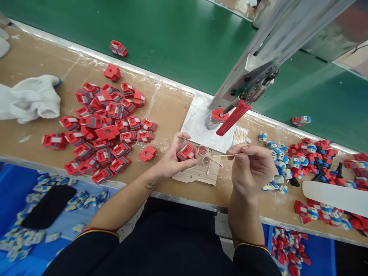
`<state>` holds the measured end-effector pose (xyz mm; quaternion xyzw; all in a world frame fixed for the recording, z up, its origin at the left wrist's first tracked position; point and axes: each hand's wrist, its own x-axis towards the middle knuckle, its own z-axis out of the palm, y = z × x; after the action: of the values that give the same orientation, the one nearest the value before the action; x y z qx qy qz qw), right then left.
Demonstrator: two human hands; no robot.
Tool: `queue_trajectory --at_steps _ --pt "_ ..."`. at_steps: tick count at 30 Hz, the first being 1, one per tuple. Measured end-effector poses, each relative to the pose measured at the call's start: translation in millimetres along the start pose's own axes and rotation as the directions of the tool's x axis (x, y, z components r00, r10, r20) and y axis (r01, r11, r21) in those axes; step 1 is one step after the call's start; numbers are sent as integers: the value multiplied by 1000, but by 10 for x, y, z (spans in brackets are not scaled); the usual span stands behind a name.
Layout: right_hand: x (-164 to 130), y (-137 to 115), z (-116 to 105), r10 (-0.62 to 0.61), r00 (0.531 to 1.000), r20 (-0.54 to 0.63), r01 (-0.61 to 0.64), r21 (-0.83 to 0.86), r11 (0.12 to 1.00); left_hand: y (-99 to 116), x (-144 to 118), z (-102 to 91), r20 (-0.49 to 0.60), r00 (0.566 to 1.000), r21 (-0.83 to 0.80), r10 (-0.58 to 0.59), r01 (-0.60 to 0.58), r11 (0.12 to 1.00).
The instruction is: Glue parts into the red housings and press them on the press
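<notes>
My left hand is closed around a red and grey plastic part with a recess in its upper face. Between the fingertips of my right hand is a thin cotton swab, its tip pointing left toward the part but apart from it. Two small round clear dishes sit between my hands, the upper dish and the lower dish. Beside them a used-looking swab lies on a piece of cardboard. What the dishes hold is too small to make out.
A clamp with a red handle presses on a red part ahead. Swabs lie right of it. Red parts are heaped left, near a white glove. Red and blue-white pieces pile up right. A green belt runs behind.
</notes>
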<state>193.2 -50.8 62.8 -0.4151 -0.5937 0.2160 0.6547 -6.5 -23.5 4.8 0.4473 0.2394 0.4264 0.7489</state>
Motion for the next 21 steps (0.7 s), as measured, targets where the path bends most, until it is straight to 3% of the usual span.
queue_trajectory --at_steps 3,6,10,15,21 --pt "-97 -28 152 100 995 -3 -100 30 995 25 -45 18 24 999 159 49 -52 986" --pt "-193 -25 231 175 984 -5 -175 56 983 49 -60 23 50 983 311 176 -182 933" --pt "-248 -3 302 204 979 -32 -199 102 975 39 -49 12 46 952 381 301 -295 876" --pt "-280 15 357 176 984 -16 -175 60 983 17 -49 9 41 945 402 325 -313 861" --pt "-304 39 351 117 993 1 -117 -23 993 24 -65 19 13 963 428 270 -249 869"
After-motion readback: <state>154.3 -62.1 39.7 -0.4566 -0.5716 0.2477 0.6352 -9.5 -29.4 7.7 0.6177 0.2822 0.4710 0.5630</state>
